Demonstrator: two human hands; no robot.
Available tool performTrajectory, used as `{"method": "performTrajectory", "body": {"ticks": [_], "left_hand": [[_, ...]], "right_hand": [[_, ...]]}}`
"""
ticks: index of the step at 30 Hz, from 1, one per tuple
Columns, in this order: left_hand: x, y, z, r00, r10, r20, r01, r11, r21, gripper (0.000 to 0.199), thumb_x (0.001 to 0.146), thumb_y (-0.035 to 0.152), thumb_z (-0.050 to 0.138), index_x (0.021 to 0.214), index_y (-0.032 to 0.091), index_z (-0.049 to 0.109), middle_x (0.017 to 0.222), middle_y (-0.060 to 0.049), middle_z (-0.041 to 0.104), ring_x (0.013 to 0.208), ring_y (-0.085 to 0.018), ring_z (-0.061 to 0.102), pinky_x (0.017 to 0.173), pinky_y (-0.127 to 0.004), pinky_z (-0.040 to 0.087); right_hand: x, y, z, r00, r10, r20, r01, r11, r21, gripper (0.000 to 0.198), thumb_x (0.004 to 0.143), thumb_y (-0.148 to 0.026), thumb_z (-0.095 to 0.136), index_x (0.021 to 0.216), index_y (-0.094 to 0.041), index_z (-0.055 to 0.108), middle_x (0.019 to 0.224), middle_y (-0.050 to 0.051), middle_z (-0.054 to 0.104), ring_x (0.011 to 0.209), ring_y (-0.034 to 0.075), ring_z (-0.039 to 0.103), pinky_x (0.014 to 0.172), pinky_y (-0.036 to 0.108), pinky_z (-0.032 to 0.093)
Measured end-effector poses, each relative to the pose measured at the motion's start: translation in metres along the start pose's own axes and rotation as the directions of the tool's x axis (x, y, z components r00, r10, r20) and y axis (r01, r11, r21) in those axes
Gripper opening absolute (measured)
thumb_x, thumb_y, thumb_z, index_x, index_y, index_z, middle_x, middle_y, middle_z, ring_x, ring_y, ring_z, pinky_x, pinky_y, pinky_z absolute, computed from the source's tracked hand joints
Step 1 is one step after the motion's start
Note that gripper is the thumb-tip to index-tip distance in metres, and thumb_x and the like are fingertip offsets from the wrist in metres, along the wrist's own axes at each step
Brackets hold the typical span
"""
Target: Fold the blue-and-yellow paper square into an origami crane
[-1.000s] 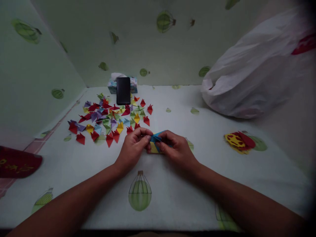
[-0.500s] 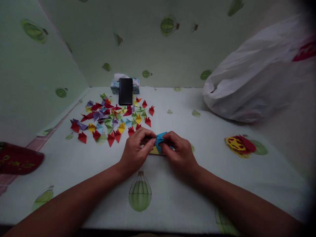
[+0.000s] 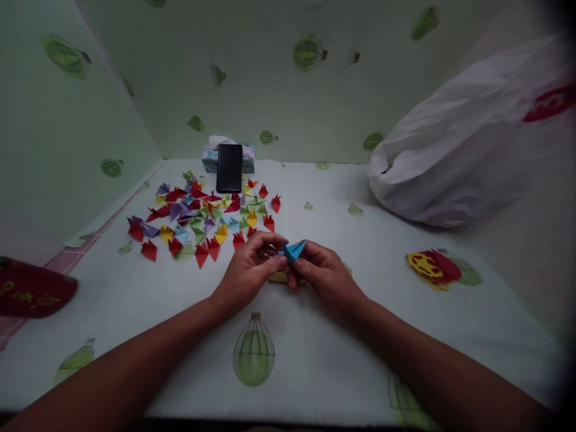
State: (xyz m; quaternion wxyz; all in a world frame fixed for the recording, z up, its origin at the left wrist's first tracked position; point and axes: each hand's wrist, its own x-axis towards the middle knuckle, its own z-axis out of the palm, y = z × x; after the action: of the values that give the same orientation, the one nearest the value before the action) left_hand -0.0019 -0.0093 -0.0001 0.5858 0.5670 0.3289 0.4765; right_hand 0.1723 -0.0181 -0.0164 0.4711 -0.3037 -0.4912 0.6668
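Both hands meet near the table's middle: the left hand [image 3: 249, 270] and right hand [image 3: 324, 276] pinch a small folded blue paper piece [image 3: 294, 249] between narrow fingertips. Folding seems under way; the next crease needs a firm, aligned press.

The small folded blue paper piece [image 3: 294, 249] looks matt and crisp, like the scattered coloured paper triangles [image 3: 202, 216]; the flat black phone [image 3: 229, 167] shines glossy and smooth; the big white plastic bag [image 3: 468, 138] is thin, crinkled, faintly sheeny; the pale balloon-print table cover [image 3: 315, 360] looks smooth, matt
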Motion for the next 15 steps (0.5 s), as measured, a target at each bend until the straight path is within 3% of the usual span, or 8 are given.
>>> {"method": "performTrajectory", "body": {"ticks": [3,8,11,15], "left_hand": [[0.0008,0.0011,0.0003,0.997,-0.052,0.059,0.057,0.995,-0.082,0.014,0.084,0.022,0.07,0.094,0.017,0.061,0.074,0.0,0.067,0.066,-0.012,0.067,0.067,-0.026,0.056],[0.0009,0.0009,0.0004,0.992,-0.081,0.094,0.089,0.992,-0.087,0.011,0.085,0.024,0.069,0.087,0.016,0.061,0.071,0.001,0.068,0.065,-0.013,0.067,0.066,-0.026,0.055],[0.0016,-0.0013,-0.0008,0.994,-0.092,0.05,0.094,0.994,-0.045,0.014,0.083,0.027,0.071,0.086,0.016,0.063,0.074,0.0,0.068,0.067,-0.012,0.066,0.069,-0.026,0.054],[0.0025,-0.0037,-0.0014,0.993,-0.103,-0.066,0.104,0.995,0.012,0.017,0.079,0.028,0.075,0.081,0.016,0.063,0.074,0.002,0.065,0.067,-0.01,0.06,0.066,-0.023,0.049]], "right_hand": [[0.0005,0.0003,-0.0013,0.999,0.043,0.033,-0.045,0.998,0.049,0.017,0.089,-0.034,0.071,0.089,-0.017,0.066,0.076,-0.001,0.064,0.057,0.009,0.06,0.053,0.021,0.049],[0.0006,0.0006,-0.0036,0.994,0.095,0.062,-0.099,0.993,0.068,0.021,0.091,-0.036,0.069,0.085,-0.016,0.062,0.072,-0.001,0.063,0.056,0.008,0.059,0.054,0.021,0.049],[0.0006,-0.0002,-0.002,0.994,0.102,0.029,-0.102,0.995,0.014,0.024,0.089,-0.038,0.07,0.085,-0.017,0.06,0.068,-0.002,0.062,0.054,0.008,0.058,0.053,0.021,0.048],[0.001,-0.003,0.0021,0.993,0.04,-0.108,-0.045,0.998,-0.045,0.026,0.089,-0.042,0.069,0.091,-0.02,0.056,0.068,-0.004,0.062,0.054,0.009,0.059,0.052,0.022,0.048]]}}
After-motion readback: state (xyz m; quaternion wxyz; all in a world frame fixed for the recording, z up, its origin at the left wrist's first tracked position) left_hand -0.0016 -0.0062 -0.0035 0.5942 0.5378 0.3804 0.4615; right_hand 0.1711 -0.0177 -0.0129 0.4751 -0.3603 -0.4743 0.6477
